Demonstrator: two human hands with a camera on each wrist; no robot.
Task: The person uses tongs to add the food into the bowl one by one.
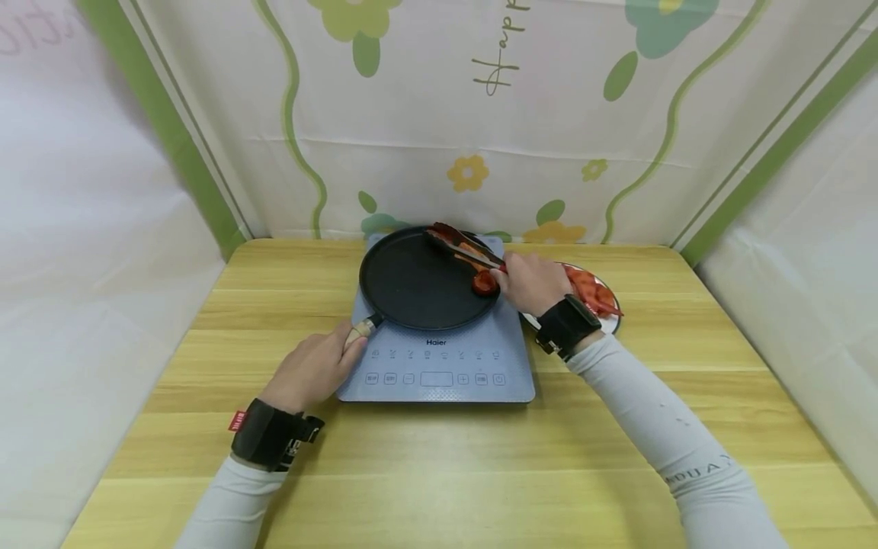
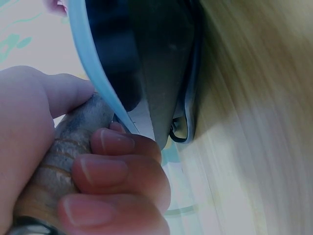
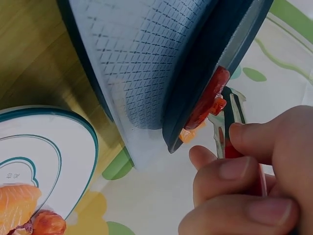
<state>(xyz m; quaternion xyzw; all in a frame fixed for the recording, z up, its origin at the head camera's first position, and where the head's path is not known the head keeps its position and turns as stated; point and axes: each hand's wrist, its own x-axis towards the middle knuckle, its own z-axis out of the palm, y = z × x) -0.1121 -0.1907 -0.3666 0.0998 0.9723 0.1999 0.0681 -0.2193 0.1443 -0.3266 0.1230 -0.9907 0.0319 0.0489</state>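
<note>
A round black flat pan (image 1: 418,282) sits on a pale blue Haier induction cooker (image 1: 439,390). My left hand (image 1: 312,370) grips the pan's wooden handle (image 2: 80,127), fingers wrapped around it. In my right hand (image 1: 533,282) is a pair of tongs (image 1: 461,248) with red grips, its dark tips over the pan's far right part. Near the tongs, at the pan's right side, lie a glossy red round piece of food (image 1: 484,283) and an orange piece (image 1: 475,259). The right wrist view shows red food (image 3: 210,95) at the pan's rim, beside the tongs.
Right of the cooker, partly behind my right hand and wristband, a white plate (image 3: 73,156) with a dark rim holds red and orange food, including a salmon-like piece (image 3: 18,205). Wooden table (image 1: 439,473) surrounds the cooker. A flowered white cloth (image 1: 411,114) hangs close behind the pan.
</note>
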